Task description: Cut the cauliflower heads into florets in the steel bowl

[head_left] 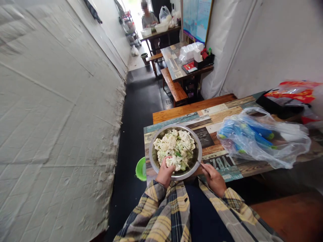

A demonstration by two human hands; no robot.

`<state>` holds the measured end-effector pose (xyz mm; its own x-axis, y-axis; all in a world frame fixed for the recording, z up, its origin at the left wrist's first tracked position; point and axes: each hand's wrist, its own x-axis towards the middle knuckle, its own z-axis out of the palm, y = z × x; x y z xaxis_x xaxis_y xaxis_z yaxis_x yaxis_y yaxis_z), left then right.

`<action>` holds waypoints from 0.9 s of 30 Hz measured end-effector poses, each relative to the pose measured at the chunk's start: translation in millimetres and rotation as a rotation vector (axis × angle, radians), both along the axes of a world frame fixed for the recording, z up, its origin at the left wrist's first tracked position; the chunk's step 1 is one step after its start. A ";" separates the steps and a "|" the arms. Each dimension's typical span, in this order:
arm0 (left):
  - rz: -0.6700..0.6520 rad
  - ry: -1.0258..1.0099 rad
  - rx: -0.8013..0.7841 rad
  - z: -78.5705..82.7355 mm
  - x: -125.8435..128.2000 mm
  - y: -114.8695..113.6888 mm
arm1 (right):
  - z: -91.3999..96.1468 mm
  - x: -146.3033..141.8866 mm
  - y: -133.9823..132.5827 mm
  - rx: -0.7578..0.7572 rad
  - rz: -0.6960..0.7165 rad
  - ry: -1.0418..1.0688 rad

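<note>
A steel bowl (pixel 198 148) full of cut cauliflower (pixel 171 143) stands at the near left corner of the wood-patterned table. At its near rim, my left hand (pixel 165 173) is closed on a cauliflower floret (pixel 174 162), thumb and fingers on either side. My right hand (pixel 214 178) is just right of the bowl. Its fingers are wrapped round a thin knife (pixel 205 167), whose front end points toward the rim; the blade is hard to make out. A small green leaf lies among the florets.
On the table's right (pixel 242 161) lies a clear plastic bag (pixel 264 141) with blue, green-tipped things inside. Behind it is a black tray with red packaging (pixel 292 90). A green bin (pixel 140 168) stands left of the table. Benches and a person (pixel 149 20) are farther back.
</note>
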<state>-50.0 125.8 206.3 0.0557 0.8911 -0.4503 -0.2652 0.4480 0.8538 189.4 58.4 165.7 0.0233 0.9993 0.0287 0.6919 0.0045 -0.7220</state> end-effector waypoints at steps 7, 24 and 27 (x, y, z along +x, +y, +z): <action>0.000 0.044 -0.040 -28.5 -18.0 14.7 | 8.8 -7.6 17.9 -0.171 -0.196 0.200; 0.101 0.723 0.195 -70.7 -48.7 84.2 | 14.9 -25.0 29.4 -0.138 -0.081 0.207; 0.063 0.782 0.215 -71.2 -53.8 105.0 | 14.9 -28.5 32.3 -0.113 -0.055 0.208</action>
<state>-103.8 230.9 135.1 -0.2571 0.9536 -0.1568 0.4241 0.2571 0.8684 160.9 90.7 180.6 0.0713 0.9930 -0.0944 0.5249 -0.1179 -0.8430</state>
